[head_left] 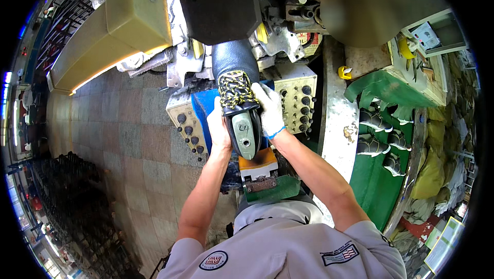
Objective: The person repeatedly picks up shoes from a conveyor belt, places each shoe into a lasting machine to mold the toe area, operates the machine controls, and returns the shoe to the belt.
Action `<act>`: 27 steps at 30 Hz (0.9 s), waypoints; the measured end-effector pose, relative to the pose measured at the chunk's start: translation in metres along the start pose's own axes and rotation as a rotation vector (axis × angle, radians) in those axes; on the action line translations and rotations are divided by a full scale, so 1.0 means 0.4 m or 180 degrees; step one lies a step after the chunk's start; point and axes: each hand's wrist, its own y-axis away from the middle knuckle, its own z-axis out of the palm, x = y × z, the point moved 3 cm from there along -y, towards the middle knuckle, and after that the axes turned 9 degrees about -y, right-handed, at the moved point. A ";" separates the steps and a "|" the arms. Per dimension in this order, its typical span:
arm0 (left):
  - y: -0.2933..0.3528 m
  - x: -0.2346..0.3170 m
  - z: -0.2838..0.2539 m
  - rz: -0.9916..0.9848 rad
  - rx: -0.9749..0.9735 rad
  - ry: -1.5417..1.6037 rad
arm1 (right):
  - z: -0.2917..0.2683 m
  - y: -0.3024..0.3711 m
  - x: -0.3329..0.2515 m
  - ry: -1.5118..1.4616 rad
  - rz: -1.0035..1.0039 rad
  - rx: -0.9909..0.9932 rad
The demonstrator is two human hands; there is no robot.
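Observation:
A black leather shoe upper [234,63] with yellow-and-black laces is pulled over a green shoe last [244,135]. Its toe points away from me, up to the machine's dark block [216,6], and the toe tip is hidden there. My left hand [218,127] holds the heel end from the left side. On the opposite side my right hand [268,108], in a white glove with a blue cuff, grips the upper beside the laces. Just below the heel stands an orange-topped support [258,163].
Panels with black knobs flank the shoe, one at left [188,130] and one at right [297,101]. A large yellow machine cover [118,27] juts out at upper left. On the right, several shoes [371,144] lie on a green rack [365,191] beyond a metal ledge [339,140].

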 end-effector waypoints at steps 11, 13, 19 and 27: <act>0.012 0.006 -0.002 0.0485 0.0141 -0.0903 | 0.002 0.014 -0.025 0.0228 -0.0214 -0.0052; 0.010 0.007 -0.005 0.0564 0.0117 -0.0976 | 0.012 0.021 -0.023 -0.0424 0.0111 -0.0034; 0.071 0.026 -0.068 -0.0019 0.0711 -0.1295 | -0.077 0.075 -0.029 -0.0196 -0.0068 -0.0127; 0.240 0.147 0.063 0.0919 0.0802 -0.2306 | -0.676 0.399 -0.028 -0.0944 0.0280 0.1610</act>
